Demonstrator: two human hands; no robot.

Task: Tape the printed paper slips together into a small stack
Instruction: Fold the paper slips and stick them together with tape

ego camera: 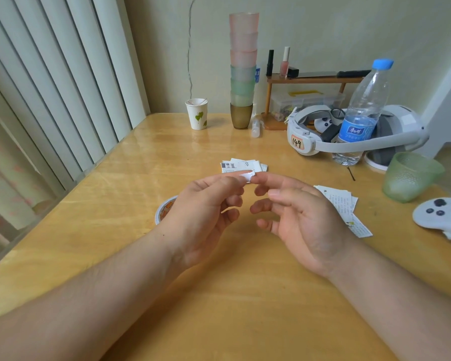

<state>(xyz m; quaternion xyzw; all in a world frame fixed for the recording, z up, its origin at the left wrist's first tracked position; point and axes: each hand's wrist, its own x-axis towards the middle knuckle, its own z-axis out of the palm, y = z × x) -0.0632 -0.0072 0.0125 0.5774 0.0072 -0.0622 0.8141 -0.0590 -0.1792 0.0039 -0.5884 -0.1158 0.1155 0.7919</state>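
Head view: both hands are raised over the wooden bench (pixel 130 162), meeting at a small white piece of tape (pixel 248 176). The left hand (pixel 206 212) pinches the tape between thumb and forefinger; the right hand (pixel 297 217) touches its other end with the forefinger tip, the remaining fingers loosely curled, so that grip holds nothing else. One pile of printed paper slips (pixel 242 164) lies on the bench just beyond the hands; a second, fanned pile (pixel 345 207) lies beside the right hand. A round tape roll (pixel 164 211) shows partly behind the left hand. At the back, a paper cup (pixel 197 113) holds thin sticks, a tower of stacked tumblers (pixel 242 71) stands beside it, and a clear lidded box (pixel 305 102) under a small shelf holds small items too blurred to tell. A water bottle (pixel 359 110) looks nearly empty; a green cup (pixel 409 177) lies tilted.
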